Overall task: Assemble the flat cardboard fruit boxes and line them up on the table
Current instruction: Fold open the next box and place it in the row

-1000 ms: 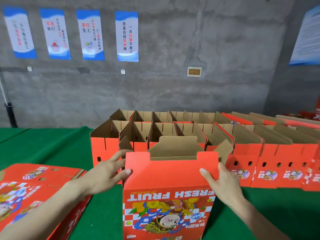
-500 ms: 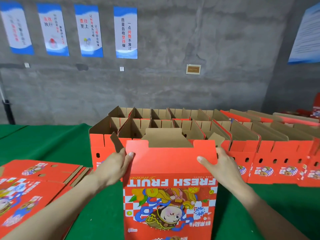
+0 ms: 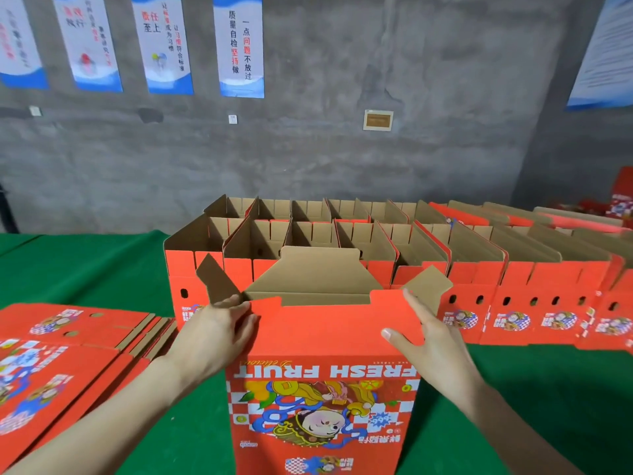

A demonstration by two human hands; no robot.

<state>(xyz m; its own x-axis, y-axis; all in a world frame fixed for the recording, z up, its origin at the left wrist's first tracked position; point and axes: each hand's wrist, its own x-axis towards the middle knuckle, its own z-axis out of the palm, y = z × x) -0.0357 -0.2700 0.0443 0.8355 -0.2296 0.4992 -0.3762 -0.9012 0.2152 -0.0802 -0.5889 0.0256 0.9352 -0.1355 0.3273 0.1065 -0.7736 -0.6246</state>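
Head view: the left hand (image 3: 212, 334) is gripping the fruit box (image 3: 325, 337) at its upper left corner, thumb on the red front, fingers wrapping round the side by a brown flap. Opposite, the right hand (image 3: 431, 344) is clasping the upper right edge, thumb on the front, index finger lying along the corner. Box is being held upright over the green table cover (image 3: 85, 269), top flaps open (print is reading upside down), bottom out of frame. Two rows of assembled boxes (image 3: 479, 255) are sitting just behind it, blocking the far side. A stack of flat boxes (image 3: 68, 354) is lying at left. Blue-and-white posters (image 3: 239, 46) are hanging on the grey wall (image 3: 342, 166).
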